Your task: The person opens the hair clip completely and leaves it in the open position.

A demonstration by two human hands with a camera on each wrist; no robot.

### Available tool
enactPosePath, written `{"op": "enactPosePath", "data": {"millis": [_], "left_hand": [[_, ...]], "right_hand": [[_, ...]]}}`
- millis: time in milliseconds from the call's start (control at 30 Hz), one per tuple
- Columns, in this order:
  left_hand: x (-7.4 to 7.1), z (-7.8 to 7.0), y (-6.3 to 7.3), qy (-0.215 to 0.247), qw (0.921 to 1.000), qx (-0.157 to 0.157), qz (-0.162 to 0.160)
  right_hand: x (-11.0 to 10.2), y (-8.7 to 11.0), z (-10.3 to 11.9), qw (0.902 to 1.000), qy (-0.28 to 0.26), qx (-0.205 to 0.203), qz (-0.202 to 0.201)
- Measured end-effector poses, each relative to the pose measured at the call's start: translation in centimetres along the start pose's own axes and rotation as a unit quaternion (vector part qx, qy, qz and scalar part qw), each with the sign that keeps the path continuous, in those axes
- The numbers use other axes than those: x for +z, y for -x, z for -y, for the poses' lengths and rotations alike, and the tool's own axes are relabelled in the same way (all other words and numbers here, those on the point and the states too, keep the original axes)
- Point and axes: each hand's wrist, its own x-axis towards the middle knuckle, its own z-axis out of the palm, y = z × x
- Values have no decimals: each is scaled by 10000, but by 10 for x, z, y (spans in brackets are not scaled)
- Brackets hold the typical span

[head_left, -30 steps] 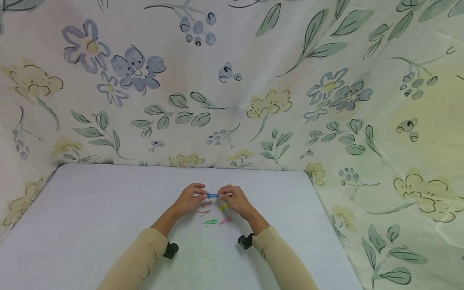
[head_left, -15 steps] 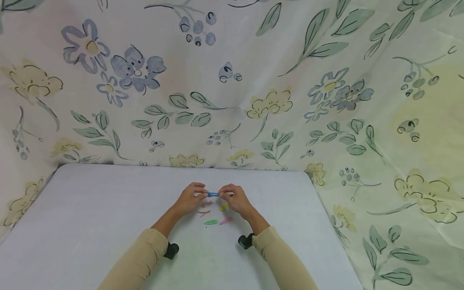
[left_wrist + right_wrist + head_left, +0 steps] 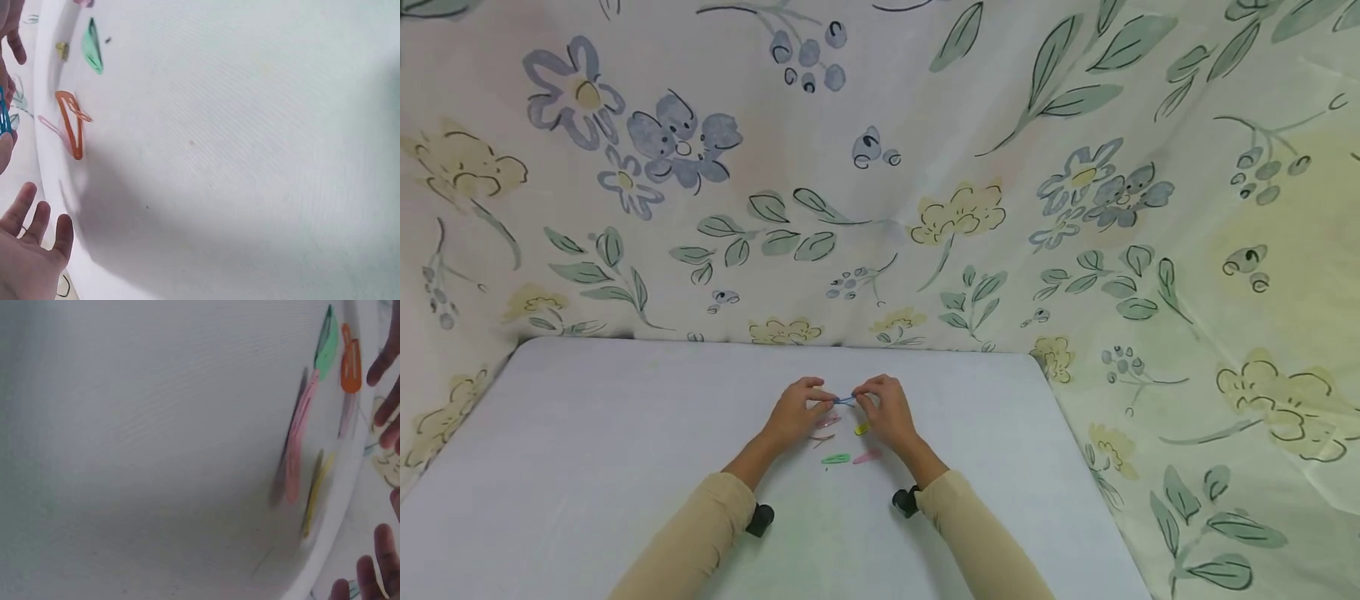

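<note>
Rising slightly at the end by the right hand (image 3: 889,408), the blue hair clip (image 3: 846,401) now looks thinner and more slanted than the nearly level strip of half a second ago, which suggests that it is being bent or turned. Pinched at one end by the left hand (image 3: 793,413) and at the other by the right hand, it is held up over the bench (image 3: 625,458), toward its far edge. It is slim, with narrow gaps along its length; whether it is snapped open is too small to tell.
</note>
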Motion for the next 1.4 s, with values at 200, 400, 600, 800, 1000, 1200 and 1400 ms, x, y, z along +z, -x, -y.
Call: {"op": "enactPosePath", "data": {"millis": [200, 400, 600, 800, 1000, 1200, 1400], "left_hand": [[0, -2, 2, -297, 9995, 7, 117], [1, 1, 2, -467, 9988, 50, 166], [3, 2, 0, -725, 9970, 151, 228], [5, 5, 1, -801, 9961, -48, 369], [7, 5, 4, -667, 9967, -185, 430], [11, 2, 8, -679, 9973, 40, 288], [20, -6, 10, -794, 9956, 464, 175]], "right_hand": [[5, 1, -4, 9993, 385, 18, 10], [6, 2, -6, 9989, 437, 60, 173], [8, 3, -8, 9981, 525, 119, 302], [-3, 9, -12, 9961, 699, 225, 482], [-13, 14, -28, 9950, 808, 322, 481], [-17, 18, -37, 9944, 911, -60, 531], [-18, 20, -36, 9938, 898, -302, 576]]}}
